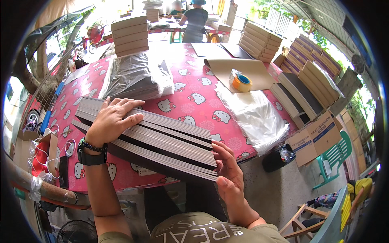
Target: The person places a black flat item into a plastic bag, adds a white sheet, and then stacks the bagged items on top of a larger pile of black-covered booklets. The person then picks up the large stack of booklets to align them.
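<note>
**Stack of boards held slantwise across the table's near edge**

The stack of boards [154,139] lies right at the person's body, on the near edge of the table [190,101] with its red, cartoon-cat-patterned cloth. Its long axis runs from upper left to lower right, so each hand meets 1 end of it. The left hand [111,121] lies flat on top at the far left end, fingers spread and pressing down, not clenched. The right hand [227,172] is open against the near right end, fingertips touching the layered edges; it squares or steadies rather than grips. Both hands touch the stack, so neither is the nearer.

Beyond the stack, toward the middle of the table, sits a pile wrapped in grey plastic film [133,77]. To its right lie loose clear bags [253,113], a brown paper sheet [239,71] and on it a roll of orange tape [242,82]. At the far left edge rises a stack of 4 flat brown boxes [129,35]. Right of the table, an open brown carton [316,137] with a blue and white label stands on the floor, with more flat brown and purple-striped packs [308,56] leaning behind it. A green plastic chair [336,156] stands beside the carton.
</note>
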The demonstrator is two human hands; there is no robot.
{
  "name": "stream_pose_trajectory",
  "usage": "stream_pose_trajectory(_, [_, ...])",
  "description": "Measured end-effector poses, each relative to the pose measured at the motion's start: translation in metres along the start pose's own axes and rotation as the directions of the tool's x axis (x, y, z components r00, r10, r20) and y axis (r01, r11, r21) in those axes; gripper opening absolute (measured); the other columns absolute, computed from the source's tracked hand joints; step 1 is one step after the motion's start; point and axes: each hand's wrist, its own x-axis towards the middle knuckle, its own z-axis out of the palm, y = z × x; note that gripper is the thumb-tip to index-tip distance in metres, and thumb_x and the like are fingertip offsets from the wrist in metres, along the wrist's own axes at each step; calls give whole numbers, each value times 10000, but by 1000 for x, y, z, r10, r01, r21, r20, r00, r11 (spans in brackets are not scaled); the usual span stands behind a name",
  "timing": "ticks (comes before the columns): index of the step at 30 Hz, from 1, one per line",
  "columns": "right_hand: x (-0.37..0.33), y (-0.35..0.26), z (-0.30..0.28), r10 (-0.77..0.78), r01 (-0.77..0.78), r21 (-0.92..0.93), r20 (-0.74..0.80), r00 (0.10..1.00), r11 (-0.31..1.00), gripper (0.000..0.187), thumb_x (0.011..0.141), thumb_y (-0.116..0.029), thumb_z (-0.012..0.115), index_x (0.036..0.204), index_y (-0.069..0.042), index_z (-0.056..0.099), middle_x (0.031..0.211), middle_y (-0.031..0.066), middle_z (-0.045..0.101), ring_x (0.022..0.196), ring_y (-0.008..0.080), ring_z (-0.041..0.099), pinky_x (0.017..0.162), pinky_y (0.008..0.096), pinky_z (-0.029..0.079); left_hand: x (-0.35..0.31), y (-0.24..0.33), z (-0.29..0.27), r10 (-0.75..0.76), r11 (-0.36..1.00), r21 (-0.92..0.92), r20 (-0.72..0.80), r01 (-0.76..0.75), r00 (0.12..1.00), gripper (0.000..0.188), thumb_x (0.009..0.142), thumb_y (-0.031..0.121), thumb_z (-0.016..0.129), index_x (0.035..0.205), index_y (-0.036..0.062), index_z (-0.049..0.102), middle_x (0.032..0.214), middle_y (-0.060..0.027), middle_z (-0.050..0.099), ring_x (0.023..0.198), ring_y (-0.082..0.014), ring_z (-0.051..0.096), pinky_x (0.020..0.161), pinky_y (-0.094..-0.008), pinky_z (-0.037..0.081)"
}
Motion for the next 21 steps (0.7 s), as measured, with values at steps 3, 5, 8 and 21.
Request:
stream_pose_trajectory(3, [1, -3, 1, -3, 3, 7, 4, 1000, 1000, 642, 778, -295, 589, 1256, 56, 344, 1242, 136, 350, 1106, 208, 409, 921, 343, 309, 0, 1, 0, 6, 1000, -1, -3, -6, 1000, 508, 842, 525, 365, 1188, 171, 481, 1169, -59, 505, 1156, -240, 396, 1030, -493, 118])
stream_pose_trajectory(5, [1, -2, -2, 2, -2, 1, 27, 1000, 1000, 643, 780, -293, 589, 1258, 57, 339, 1241, 137, 356, 1100, 208, 417, 920, 343, 311, 0, 0, 1, 9, 1000, -4, -7, -9, 1000, 497, 847, 515, 363, 1185, 170, 482, 1163, -56, 509, 1153, -241, 398, 1028, -491, 120])
stream_pose_trajectory(8, [-1, 0, -9, 12, -11, -16, 62, 998, 1000, 648, 780, -291, 590, 1264, 56, 334, 1241, 136, 359, 1084, 202, 427, 915, 338, 314, 0, -1, 1, 11, 1000, -6, -13, -11, 1000, 482, 853, 499, 360, 1181, 168, 485, 1157, -52, 512, 1146, -242, 403, 1024, -491, 126])
stream_pose_trajectory(21, [12, -4, -11, 149, -156, 133, 58, 987, 979, 701, 783, -404, 526, 1283, 48, 336, 1091, 63, 386, 937, 135, 405, 856, 293, 307, 1, 0, -1, 20, 1000, -12, -23, -21, 1000, 459, 856, 464, 378, 1169, 149, 496, 1142, -68, 518, 1120, -248, 417, 1022, -468, 147])
